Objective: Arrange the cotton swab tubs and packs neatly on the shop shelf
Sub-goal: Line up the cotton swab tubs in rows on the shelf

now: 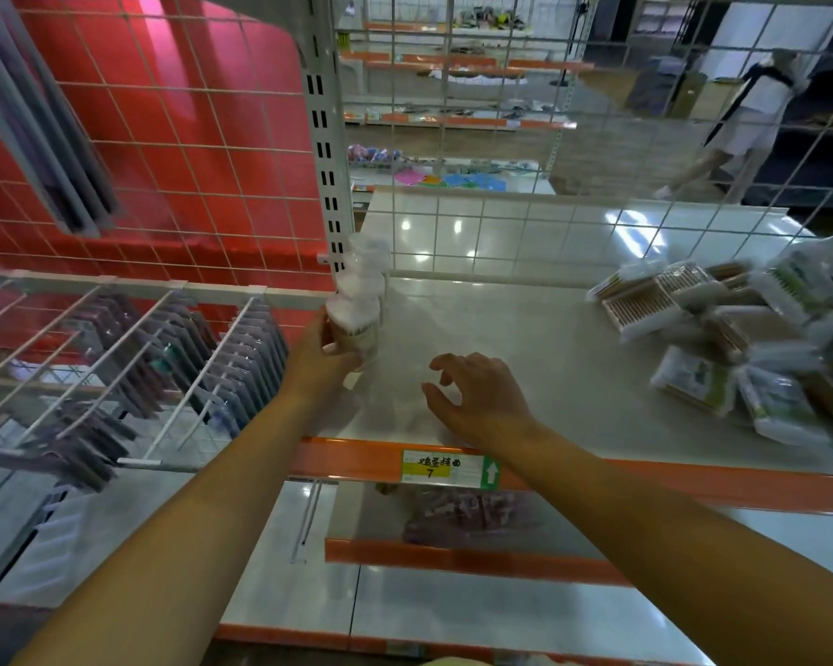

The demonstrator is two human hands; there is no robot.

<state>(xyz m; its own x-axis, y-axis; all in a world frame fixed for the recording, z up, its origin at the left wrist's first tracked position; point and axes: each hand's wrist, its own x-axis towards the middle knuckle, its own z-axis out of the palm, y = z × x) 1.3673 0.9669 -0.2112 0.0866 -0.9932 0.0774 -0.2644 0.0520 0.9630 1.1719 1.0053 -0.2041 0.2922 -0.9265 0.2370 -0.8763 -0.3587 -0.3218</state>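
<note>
My left hand (325,350) grips a clear cotton swab tub (354,329) at the left end of the white shelf (525,358). Behind it, further tubs (369,266) stand in a row toward the wire back, blurred. My right hand (477,391) hovers just above the shelf to the right of the tub, fingers loosely curled and holding nothing. A loose heap of swab packs (732,348) lies at the shelf's right end, some flat clear boxes, some green-labelled bags.
A white wire grid (501,223) backs the shelf, and an upright post (325,151) stands at its left. Hooks with hanging packets (164,348) fill the bay to the left. An orange price rail (453,466) edges the shelf front. A person (741,117) walks beyond the grid.
</note>
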